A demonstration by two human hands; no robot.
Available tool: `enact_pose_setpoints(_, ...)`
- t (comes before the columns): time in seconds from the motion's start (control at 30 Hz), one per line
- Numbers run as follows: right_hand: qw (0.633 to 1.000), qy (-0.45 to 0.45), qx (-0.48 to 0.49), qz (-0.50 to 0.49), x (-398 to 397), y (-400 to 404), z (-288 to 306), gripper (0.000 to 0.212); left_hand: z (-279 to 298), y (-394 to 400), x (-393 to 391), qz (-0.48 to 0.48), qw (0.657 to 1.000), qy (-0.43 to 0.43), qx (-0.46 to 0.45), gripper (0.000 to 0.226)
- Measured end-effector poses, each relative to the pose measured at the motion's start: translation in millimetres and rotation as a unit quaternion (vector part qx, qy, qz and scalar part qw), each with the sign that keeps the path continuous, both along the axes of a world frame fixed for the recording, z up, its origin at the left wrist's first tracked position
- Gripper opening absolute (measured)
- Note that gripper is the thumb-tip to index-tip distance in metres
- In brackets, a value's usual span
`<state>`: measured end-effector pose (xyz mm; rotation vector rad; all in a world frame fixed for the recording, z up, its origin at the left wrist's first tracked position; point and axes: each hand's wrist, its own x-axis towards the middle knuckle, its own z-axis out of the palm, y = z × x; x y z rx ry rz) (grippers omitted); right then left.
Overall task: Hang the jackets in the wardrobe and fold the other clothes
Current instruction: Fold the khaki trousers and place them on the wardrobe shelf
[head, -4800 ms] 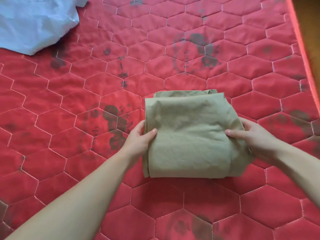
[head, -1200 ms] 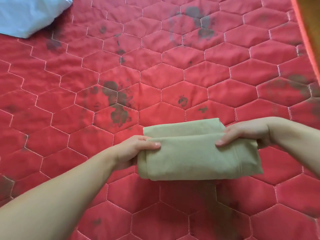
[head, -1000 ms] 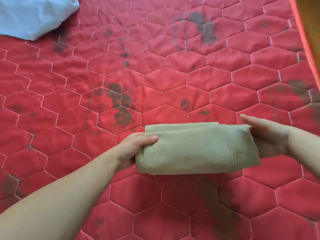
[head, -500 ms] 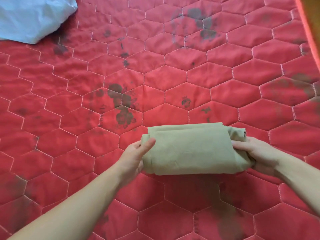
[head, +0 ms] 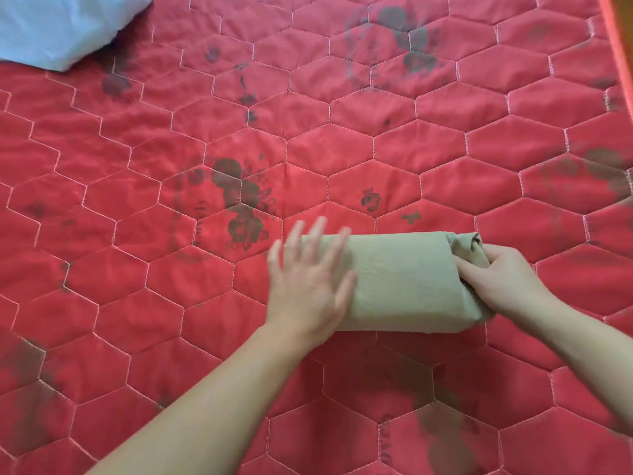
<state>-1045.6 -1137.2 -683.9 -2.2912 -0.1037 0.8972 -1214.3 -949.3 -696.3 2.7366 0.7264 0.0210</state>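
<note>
A folded khaki garment [head: 400, 282], soft matte woven cloth, lies as a compact oblong bundle on a red quilted mattress [head: 359, 156], a little toward 4 o'clock from the middle of the view. Its top face is smooth and nearly flat; its long edges are rounded by the fold, and at its 3 o'clock end the inner layers bunch into creased, puckered folds. The mattress cover is stitched in pale thread into raised hexagons and printed with faded dark floral motifs [head: 243, 204], the clearest one at 10 o'clock from the bundle.

The left hand [head: 308, 286] is spread flat, fingers straight and fanned, blurred, lying over the bundle's 9 o'clock end; its grip is fully open and holds nothing, and whether the palm presses the cloth cannot be told. The right hand [head: 503, 282] has its grip closed on the 3 o'clock end, with its fingers curled over the bunched layers there.

At 10 o'clock, in the far corner of the view, lies a rumpled pale blue cloth [head: 58, 25], smooth, with soft creases, well apart from the bundle.
</note>
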Motion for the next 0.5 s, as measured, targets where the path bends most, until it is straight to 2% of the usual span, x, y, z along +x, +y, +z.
enact_pose_setpoints(0.03,0.998,-0.057,-0.019,0.007,1,2,1,0.024,1,-5,7,-0.054,0.998,0.018,0.007,0.058)
enact_pose_setpoints(0.1,0.979,-0.199,-0.039,0.028,-4,10,6,0.038,-1,-12,18,-0.108,0.990,0.091,-0.008,0.064)
enact_pose_setpoints(0.17,0.940,-0.324,-0.025,0.107,-20,24,11,0.053,-9,-14,18,-0.106,0.987,0.123,-0.013,0.068)
enact_pose_setpoints(0.2,0.920,-0.353,-0.023,0.168,-29,31,10,0.055,-13,-14,15,-0.105,0.987,0.120,-0.009,0.067)
enact_pose_setpoints(0.27,0.898,-0.342,-0.061,0.271,-47,38,-3,0.057,-18,-14,11,-0.110,0.988,0.111,0.002,0.065)
enact_pose_setpoints(0.3,0.895,-0.327,-0.089,0.292,-52,39,-12,0.057,-22,-15,11,-0.112,0.989,0.101,0.010,0.064)
enact_pose_setpoints(0.4,0.894,-0.303,-0.140,0.300,-52,33,-33,0.058,-28,-17,13,-0.109,0.989,0.094,0.026,0.065)
enact_pose_setpoints(0.5,0.896,-0.305,-0.129,0.297,-46,35,-45,0.059,-38,-16,17,-0.107,0.990,0.089,0.032,0.066)
